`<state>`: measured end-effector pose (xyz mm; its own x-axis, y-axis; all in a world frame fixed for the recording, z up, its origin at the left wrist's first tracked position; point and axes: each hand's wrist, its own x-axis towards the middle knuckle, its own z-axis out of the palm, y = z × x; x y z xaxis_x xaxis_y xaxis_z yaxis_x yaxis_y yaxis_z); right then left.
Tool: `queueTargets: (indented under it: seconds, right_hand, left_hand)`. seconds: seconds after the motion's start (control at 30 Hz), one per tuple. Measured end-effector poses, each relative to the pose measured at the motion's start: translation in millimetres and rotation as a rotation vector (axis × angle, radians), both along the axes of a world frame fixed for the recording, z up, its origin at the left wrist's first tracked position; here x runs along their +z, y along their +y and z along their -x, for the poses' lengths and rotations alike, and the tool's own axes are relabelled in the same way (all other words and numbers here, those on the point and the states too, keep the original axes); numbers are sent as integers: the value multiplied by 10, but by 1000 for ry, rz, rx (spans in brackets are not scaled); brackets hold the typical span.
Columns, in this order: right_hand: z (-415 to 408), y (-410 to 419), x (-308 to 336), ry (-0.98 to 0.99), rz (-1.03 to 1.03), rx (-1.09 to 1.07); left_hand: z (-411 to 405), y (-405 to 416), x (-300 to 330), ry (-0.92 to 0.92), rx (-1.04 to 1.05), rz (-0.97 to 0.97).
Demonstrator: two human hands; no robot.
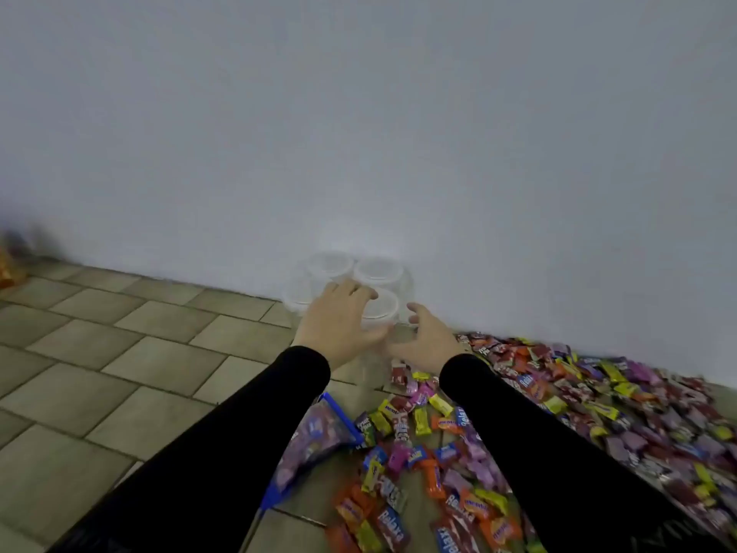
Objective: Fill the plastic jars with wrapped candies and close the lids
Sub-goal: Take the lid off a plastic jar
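Note:
Several clear plastic jars with lids stand grouped on the tiled floor against the white wall. My left hand (pixel 333 321) grips the nearest jar (pixel 381 309) from its left side, fingers curled over the lid's edge. My right hand (pixel 428 341) reaches in from the right with spread fingers just beside the same jar, holding nothing. Two more jars (pixel 377 271) (pixel 330 263) stand behind it, and another (pixel 297 295) is partly hidden by my left hand. Wrapped candies (pixel 578 401) in many colours lie spread over the floor to the right and under my forearms.
A clear bag with a blue edge (pixel 315 445), holding purple candies, lies between my forearms. The white wall (pixel 359 133) runs right behind the jars. Bare floor tiles (pixel 119 353) stretch to the left. Something orange (pixel 6 269) shows at the far left edge.

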<state>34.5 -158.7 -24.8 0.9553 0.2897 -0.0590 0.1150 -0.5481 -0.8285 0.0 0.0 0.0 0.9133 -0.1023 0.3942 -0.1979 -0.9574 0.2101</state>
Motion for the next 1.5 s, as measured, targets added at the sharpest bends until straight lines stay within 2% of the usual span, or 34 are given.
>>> queueTargets:
  seconds: [0.17,0.33,0.6,0.9,1.23,1.4,1.5]
  right_hand:
    - [-104,167,-177,19,-163,11]
    - [-168,336,-339,9,-181,-82]
    - [-104,341,-257,-53,-237,-91]
    - [165,107,58,-221,-380,-148]
    - [914,-806,171,-363,-401,-133]
    - [1544,-1329,111,-398,-464,-120]
    - [2047,-1675,-58,-357,-548,-74]
  left_hand:
    - [-141,131,-210,-56,-11,-5]
    - [-200,158,-323,-150,-27,-24]
    - [-204,174,-326,-262,-57,-25]
    - [-5,-63,114,-354,-200,192]
    - [724,-1009,270,-422,-283,435]
    - [1266,-1518,183,-251,-355,712]
    - [1665,-1827,26,-163,-411,782]
